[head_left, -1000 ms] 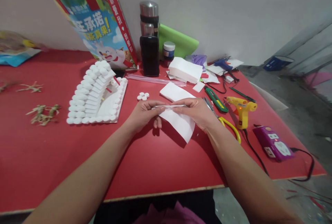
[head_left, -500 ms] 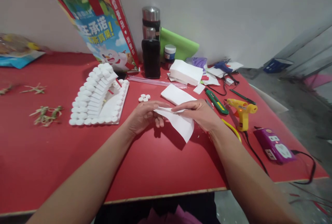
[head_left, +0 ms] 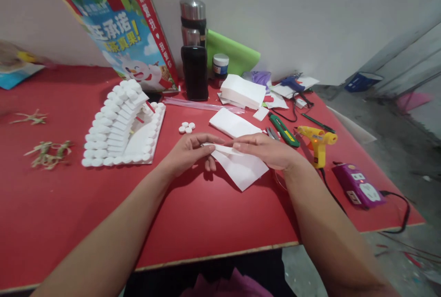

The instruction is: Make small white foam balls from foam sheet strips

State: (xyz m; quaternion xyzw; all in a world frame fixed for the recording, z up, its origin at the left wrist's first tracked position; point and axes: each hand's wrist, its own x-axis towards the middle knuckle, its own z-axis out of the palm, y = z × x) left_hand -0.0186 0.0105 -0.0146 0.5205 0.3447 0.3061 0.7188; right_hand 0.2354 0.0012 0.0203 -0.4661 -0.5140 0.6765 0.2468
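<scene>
My left hand (head_left: 190, 154) pinches the left end of a white paper sheet (head_left: 241, 170) along its rolled upper edge. On the same edge, further right, my right hand (head_left: 263, 151) grips the paper between thumb and fingers. The sheet's lower part hangs loose over the red table, and some fingertips are hidden behind the roll. Just beyond my hands lies a stack of folded white paper (head_left: 234, 123). Several small white rolled discs (head_left: 186, 127) sit past my left hand. Left of them stands a white model (head_left: 120, 127) with a curved stair, built of similar rolls.
Right of my hands are a green utility knife (head_left: 284, 130), scissors (head_left: 272, 133), a yellow glue gun (head_left: 316, 143) with its cord and a purple power strip (head_left: 359, 187). A black phone-like object (head_left: 195, 74), a steel flask (head_left: 193, 10) and a printed bag (head_left: 127, 35) stand at the back.
My right thumb has moved along the paper's upper edge, now rolled more evenly. The loose part hangs flatter and wider. The whole view has shifted slightly.
</scene>
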